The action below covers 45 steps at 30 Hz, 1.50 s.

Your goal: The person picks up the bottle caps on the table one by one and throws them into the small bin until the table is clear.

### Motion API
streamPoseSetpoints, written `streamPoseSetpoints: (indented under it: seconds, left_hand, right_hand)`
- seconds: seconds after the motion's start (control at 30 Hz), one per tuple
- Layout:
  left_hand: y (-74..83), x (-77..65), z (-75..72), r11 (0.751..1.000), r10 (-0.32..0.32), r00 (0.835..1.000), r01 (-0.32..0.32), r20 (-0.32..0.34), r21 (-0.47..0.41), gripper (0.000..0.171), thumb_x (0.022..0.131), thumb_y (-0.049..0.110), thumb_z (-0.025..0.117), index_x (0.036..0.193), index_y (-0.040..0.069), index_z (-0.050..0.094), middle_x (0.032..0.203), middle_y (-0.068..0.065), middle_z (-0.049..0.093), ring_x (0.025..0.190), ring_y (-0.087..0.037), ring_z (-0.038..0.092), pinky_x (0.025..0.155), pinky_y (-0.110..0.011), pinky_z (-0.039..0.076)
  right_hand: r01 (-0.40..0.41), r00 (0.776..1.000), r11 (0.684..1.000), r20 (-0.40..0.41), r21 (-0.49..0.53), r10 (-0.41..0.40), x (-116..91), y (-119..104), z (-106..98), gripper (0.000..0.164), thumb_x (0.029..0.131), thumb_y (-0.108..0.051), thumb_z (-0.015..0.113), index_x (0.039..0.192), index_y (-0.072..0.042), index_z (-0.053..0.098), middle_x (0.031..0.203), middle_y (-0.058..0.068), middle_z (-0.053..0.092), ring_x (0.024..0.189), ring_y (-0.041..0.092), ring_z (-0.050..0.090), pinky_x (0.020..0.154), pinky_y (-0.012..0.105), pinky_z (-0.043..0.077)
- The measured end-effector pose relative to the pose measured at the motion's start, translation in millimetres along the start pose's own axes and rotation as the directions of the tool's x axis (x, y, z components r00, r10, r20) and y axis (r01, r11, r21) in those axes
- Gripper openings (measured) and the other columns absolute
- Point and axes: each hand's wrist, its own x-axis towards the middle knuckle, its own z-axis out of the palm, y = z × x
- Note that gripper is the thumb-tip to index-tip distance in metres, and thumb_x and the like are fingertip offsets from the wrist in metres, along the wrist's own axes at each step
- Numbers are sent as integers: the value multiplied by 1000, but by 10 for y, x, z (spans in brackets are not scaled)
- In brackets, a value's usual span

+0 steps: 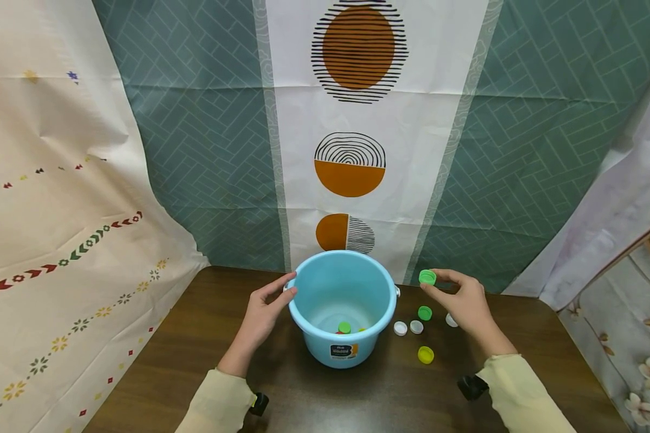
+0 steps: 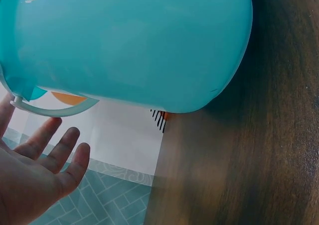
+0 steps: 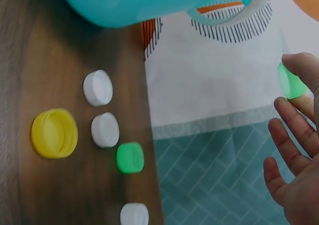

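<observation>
Soft, even light fills the head view, leaving the wall cloth (image 1: 357, 117) bright and the table (image 1: 179, 337) dark, apart from pale glare at the bottom middle. Wide-angle stretching shows toward the edges. Both wrist views look dimmer and slightly soft. In the left one, small pale reflections dot the bucket (image 2: 129, 46), and a blurry shadow darkens the wood beside it.

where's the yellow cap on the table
In the head view, the yellow cap lies on the table to the right of the blue bucket, just nearer the person than two white caps.
</observation>
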Motion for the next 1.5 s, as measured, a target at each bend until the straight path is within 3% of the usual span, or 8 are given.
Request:
streamPoseSetpoints:
  seconds: [0.33,1.1,1.5]
  left_hand:
    - [-11,7,0,1000,-3,1000,3,5,-23,39,87,34,65,124,24,62,129,4,59,116,-17,57,88,-26,51]
    - [-29,21,-10,1000,-12,1000,12,-6,-2,37,87,35,65,124,27,62,129,7,58,119,-14,55,91,-30,51]
    - [-15,8,0,1000,-10,1000,10,-1,2,38,87,35,65,123,26,62,129,6,59,117,-15,56,89,-26,50]
  right_hand:
    - [24,1000,999,1,49,-24,130,-223,103,49,78,-50,69,118,-22,64,109,0,66,109,19,55,94,48,42]
    - [90,994,981,43,171,-99,333,-835,394,47,79,-46,71,118,-19,65,112,1,66,106,18,55,95,49,40]
    - [116,988,968,75,222,-136,384,-992,595,43,77,-48,72,114,-27,65,106,-4,65,104,18,56,96,49,40]
